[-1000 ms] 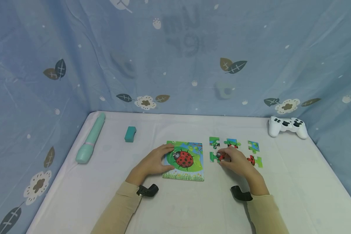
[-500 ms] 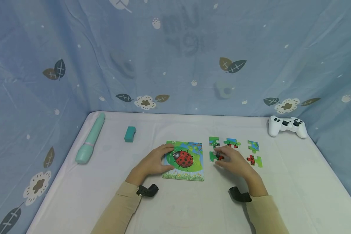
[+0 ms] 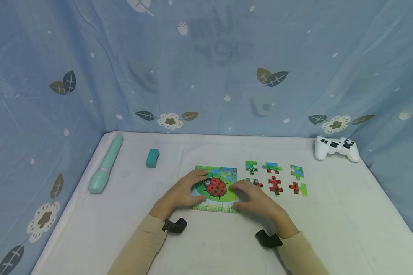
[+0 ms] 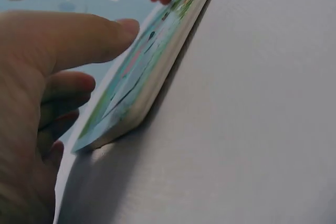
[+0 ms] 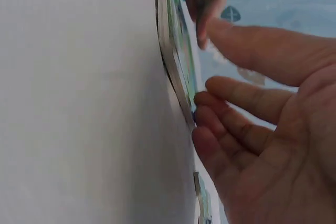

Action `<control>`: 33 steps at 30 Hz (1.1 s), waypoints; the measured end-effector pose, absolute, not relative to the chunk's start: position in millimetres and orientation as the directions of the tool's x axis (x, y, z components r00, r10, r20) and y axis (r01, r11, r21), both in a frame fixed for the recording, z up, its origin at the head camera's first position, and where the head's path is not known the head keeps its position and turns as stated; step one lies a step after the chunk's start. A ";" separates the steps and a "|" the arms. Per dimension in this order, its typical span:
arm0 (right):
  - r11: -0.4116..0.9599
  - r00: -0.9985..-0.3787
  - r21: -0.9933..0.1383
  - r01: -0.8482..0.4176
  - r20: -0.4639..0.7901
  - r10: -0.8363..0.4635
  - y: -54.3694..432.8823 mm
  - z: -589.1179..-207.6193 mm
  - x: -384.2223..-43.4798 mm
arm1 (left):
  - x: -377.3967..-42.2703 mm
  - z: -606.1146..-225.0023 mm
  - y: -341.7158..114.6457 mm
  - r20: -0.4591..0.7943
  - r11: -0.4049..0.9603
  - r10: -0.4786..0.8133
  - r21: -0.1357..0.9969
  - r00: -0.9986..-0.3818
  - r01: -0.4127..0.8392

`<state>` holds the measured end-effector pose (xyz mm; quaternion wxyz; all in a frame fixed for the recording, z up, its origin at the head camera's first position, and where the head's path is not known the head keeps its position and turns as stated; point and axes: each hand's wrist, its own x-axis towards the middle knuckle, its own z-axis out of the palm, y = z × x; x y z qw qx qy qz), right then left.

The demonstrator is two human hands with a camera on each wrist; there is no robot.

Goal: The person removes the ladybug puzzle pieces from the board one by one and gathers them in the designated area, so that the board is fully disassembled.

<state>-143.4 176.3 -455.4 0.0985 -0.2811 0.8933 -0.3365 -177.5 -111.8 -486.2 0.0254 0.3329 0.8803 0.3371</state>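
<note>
Your two hands now flank the ladybird jigsaw board (image 3: 216, 188), which lies flat on the near-middle of the white-covered tabletop (image 3: 206, 244). Your right hand (image 3: 256, 199) has moved: half a second ago it was over the loose pieces; now it is at the board's right edge, thumb and fingers apart, with no piece seen in it. Your left hand (image 3: 181, 191) remains at the left edge, thumb and fingers likewise apart (the views do not settle how firmly either one touches).

Consequence: the work appears to have shifted from the pieces to the board. The near row is now better exposed: the red middle piece (image 3: 275, 186) and the red-and-green right piece (image 3: 298, 188) lie in full view, while the near-left piece (image 3: 256, 182) is partly covered by your right hand. The far row shows the green-and-blue left piece (image 3: 251, 167), the middle piece (image 3: 272, 168) and the right piece (image 3: 297, 172), all separate.

Beyond, the teal block (image 3: 152, 158) and white game controller (image 3: 336, 148) are well apart from the board.
</note>
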 end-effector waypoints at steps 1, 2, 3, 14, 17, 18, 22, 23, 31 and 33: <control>0.617 -0.822 -0.653 -0.439 0.013 -0.570 174.6 -456.7 -143.0 | -176.3 -485.7 -110.8 0.179 0.545 0.606 0.616 -0.775 0.569; 0.621 -0.823 -0.649 -0.439 0.013 -0.568 173.1 -457.7 -142.7 | -174.8 -484.8 -109.5 0.178 0.539 0.609 0.622 -0.773 0.569; 0.624 -0.823 -0.644 -0.442 0.015 -0.567 171.9 -458.3 -142.4 | -173.1 -483.9 -108.1 0.177 0.535 0.616 0.621 -0.767 0.573; 0.641 -0.824 -0.615 -0.460 0.027 -0.566 166.3 -462.4 -140.9 | -159.8 -480.0 -89.0 0.159 0.472 0.755 0.541 -0.636 0.696; 0.641 -0.824 -0.612 -0.464 0.034 -0.565 165.2 -463.2 -140.5 | -160.6 -480.9 -88.4 0.119 0.493 0.750 0.555 -0.651 0.670; 0.641 -0.825 -0.611 -0.465 0.035 -0.565 164.8 -463.4 -140.3 | -161.0 -481.3 -88.3 0.110 0.497 0.747 0.563 -0.656 0.660; 0.643 -0.831 -0.616 -0.454 0.033 -0.555 163.3 -464.2 -139.5 | -161.4 -481.9 -88.8 0.094 0.505 0.734 0.587 -0.673 0.633; 0.644 -0.834 -0.619 -0.449 0.032 -0.551 162.8 -464.3 -139.2 | -161.4 -481.7 -88.8 0.092 0.506 0.733 0.588 -0.674 0.630; 0.646 -0.844 -0.638 -0.418 0.011 -0.536 159.5 -465.1 -137.5 | -160.6 -480.9 -89.0 0.091 0.509 0.726 0.596 -0.682 0.621; 0.648 -0.847 -0.647 -0.402 -0.006 -0.531 158.8 -464.5 -137.4 | -160.7 -480.3 -89.0 0.090 0.507 0.727 0.598 -0.680 0.621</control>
